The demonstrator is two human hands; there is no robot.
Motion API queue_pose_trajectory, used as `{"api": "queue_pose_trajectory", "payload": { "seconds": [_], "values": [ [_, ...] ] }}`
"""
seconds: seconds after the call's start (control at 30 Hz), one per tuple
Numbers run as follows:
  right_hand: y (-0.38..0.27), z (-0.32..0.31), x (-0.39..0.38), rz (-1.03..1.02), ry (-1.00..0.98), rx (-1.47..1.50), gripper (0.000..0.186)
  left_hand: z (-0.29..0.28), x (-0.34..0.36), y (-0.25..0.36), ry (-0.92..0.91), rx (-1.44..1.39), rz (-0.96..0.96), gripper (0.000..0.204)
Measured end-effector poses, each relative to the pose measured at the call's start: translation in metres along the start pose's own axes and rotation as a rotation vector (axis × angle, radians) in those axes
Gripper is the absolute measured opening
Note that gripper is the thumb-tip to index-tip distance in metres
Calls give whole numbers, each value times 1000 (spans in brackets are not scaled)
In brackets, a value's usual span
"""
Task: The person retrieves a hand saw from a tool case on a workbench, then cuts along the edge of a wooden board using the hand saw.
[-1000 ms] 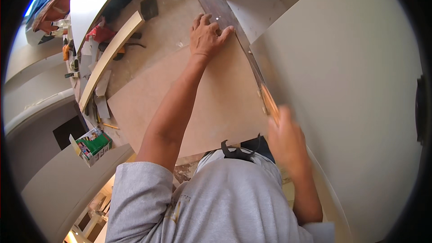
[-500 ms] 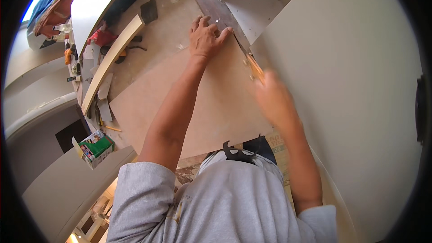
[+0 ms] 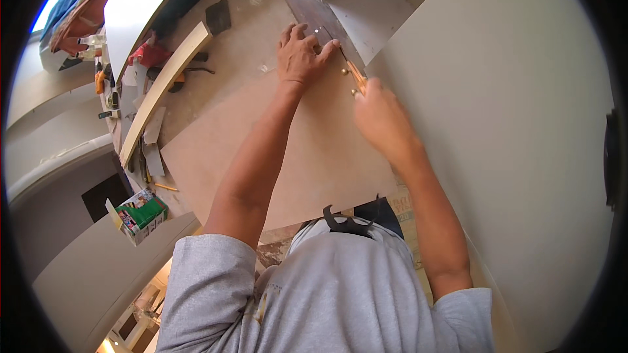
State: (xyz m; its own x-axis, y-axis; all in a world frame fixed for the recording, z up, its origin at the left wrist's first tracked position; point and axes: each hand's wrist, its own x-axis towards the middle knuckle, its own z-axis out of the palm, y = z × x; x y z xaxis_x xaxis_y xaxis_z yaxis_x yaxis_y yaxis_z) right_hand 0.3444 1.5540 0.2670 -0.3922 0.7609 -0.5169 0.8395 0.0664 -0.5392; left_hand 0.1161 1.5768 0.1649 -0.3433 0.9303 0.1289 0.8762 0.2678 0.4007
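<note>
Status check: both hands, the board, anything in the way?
Left hand resting at far corner of tan board. Right hand gripping orange tool near board's right edge. Possibly in the way: left thumb, close ahead of tool.

Strong white light is pouring in at upper left, where the window (image 3: 57, 3) is blowing out with a blue fringe and the white panel (image 3: 140, 0) is glaring. The tan board (image 3: 320, 163) beneath me is taking a soft, even light. On my right, the tall pale panel (image 3: 517, 124) is dulling to grey near the rim. A warm glow (image 3: 105, 346) is showing at lower left. My left hand (image 3: 302, 59) is looking crisp, while my right hand (image 3: 382, 116) is smearing slightly. The fisheye lens is bowing straight edges toward the rim, and black is swallowing the corners of my view.
</note>
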Motion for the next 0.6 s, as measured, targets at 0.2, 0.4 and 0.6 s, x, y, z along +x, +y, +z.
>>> {"api": "queue_pose_trajectory", "payload": {
  "seconds": [0.2, 0.4, 0.6],
  "values": [
    [4, -66, -158, 186, -117, -30, 35, 6, 0, -4, 3, -8, 3, 57],
    [4, -17, -43, 48, -52, 59, 33, 6, -3, -3, -6, 7, 1, 57],
    [3, -11, -23, 9, -7, 3, 32, 1, 0, 0, 19, -21, 7, 58]
  ]
}}
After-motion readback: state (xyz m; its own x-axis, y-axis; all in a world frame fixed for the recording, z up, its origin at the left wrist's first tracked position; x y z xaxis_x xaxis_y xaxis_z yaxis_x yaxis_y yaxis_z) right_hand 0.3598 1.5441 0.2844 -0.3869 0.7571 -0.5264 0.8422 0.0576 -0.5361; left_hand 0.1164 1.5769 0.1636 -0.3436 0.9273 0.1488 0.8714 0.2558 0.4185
